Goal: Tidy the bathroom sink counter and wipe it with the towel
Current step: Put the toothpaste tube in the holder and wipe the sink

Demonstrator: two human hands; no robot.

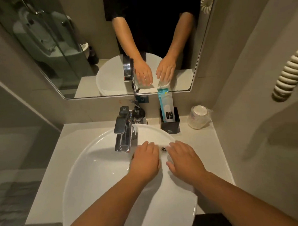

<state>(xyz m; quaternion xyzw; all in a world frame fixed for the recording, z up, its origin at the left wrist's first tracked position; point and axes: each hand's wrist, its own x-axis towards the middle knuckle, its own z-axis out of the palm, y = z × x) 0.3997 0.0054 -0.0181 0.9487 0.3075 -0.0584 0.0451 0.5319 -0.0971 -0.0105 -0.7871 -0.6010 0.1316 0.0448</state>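
Observation:
My left hand [145, 161] and my right hand [184, 159] lie palm down, fingers apart, inside the back right part of the white sink basin [89, 177]. The mirror shows a flat white towel under both palms. In the direct view I cannot tell it apart from the white basin. A small metal overflow hole [163, 149] shows between my hands. Neither hand grips anything. The pale counter [199, 144] runs around the basin.
A chrome faucet [123, 132] stands just left of my left hand, with a dark soap pump bottle [138, 114] behind it. A black holder [170, 123] with a blue-white packet [165, 103] and wrapped cups [199, 117] stand at the back right. A coiled cord [289, 74] hangs on the right wall.

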